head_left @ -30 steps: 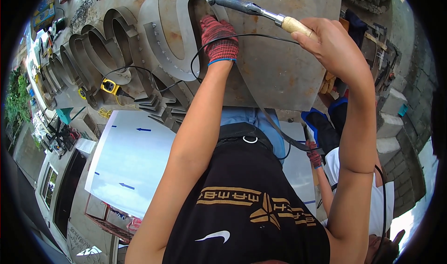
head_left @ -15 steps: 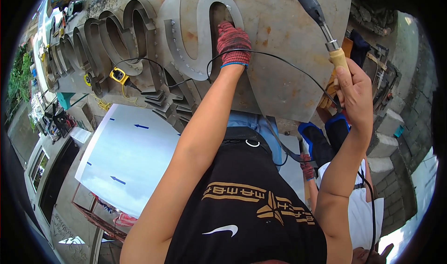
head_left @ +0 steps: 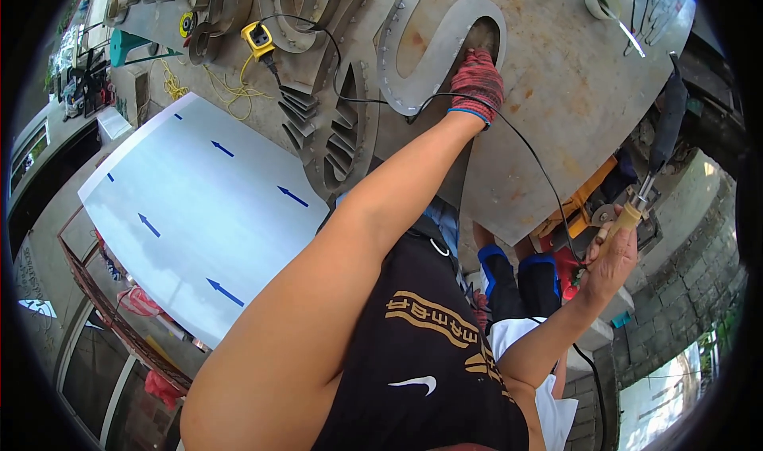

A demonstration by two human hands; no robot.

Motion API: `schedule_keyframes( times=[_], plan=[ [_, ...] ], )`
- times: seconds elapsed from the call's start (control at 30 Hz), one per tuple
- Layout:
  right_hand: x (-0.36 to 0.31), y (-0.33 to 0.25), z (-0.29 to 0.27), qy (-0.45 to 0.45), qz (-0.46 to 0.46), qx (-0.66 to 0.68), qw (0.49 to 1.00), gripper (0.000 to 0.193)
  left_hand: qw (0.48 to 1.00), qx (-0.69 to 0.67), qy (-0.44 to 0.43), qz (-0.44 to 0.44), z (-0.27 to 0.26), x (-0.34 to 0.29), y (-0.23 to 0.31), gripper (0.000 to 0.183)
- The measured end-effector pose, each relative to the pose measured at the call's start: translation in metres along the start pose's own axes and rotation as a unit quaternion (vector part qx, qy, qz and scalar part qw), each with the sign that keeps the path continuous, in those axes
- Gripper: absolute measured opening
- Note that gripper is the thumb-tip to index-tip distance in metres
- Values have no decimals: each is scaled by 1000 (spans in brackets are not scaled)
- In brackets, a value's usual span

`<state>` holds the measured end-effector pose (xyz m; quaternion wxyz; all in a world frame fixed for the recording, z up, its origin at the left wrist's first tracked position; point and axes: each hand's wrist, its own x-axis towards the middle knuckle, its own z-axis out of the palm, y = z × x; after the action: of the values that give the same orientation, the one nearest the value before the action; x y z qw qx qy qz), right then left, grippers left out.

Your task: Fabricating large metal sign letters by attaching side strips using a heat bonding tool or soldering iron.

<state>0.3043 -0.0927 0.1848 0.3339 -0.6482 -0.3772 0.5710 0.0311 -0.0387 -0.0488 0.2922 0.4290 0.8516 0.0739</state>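
My left hand [head_left: 477, 89], in a red and black knit glove, is closed at the inner curve of an S-shaped metal letter [head_left: 409, 93] lying on the metal table. Small solder-like spots run along the letter's edge. In my bare right hand [head_left: 612, 260] is the wooden handle of a large soldering iron [head_left: 666, 129]. Its dark barrel points up and away past the table's right edge. A black cord [head_left: 524, 143] runs from a yellow power socket [head_left: 258, 39] across my left wrist toward my right hand.
Several bent metal letter pieces [head_left: 338, 145] are on the left of the table. A white sheet with blue arrows [head_left: 199, 205] lies nearer on the left. A white cup [head_left: 598, 6] stands at the far right. Beside me is another person in dark, blue-edged legwear [head_left: 540, 284].
My view has shifted right, and the letters appear farther left. My right hand has lowered with the soldering iron, away from the table, while my left hand stays on the letter.
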Motion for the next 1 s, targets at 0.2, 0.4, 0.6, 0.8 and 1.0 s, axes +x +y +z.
schedule_keyframes(
  times=[0.2,0.4,0.6,0.8,1.0],
  plan=[
    [-8,-11,7,11,-35,37,999,46,999,23,30,29,9,0,-2,54],
    [-19,-18,19,31,-38,9,999,47,999,-31,21,8,2,1,0,41],
    [-34,-21,25,38,-29,29,998,50,999,-22,41,24,6,0,3,39],
    [-40,-22,26,36,-35,45,998,45,999,-4,38,29,7,2,-3,45],
    [-45,-25,34,35,-29,40,998,46,998,-19,46,26,10,5,-8,43]
  ],
)
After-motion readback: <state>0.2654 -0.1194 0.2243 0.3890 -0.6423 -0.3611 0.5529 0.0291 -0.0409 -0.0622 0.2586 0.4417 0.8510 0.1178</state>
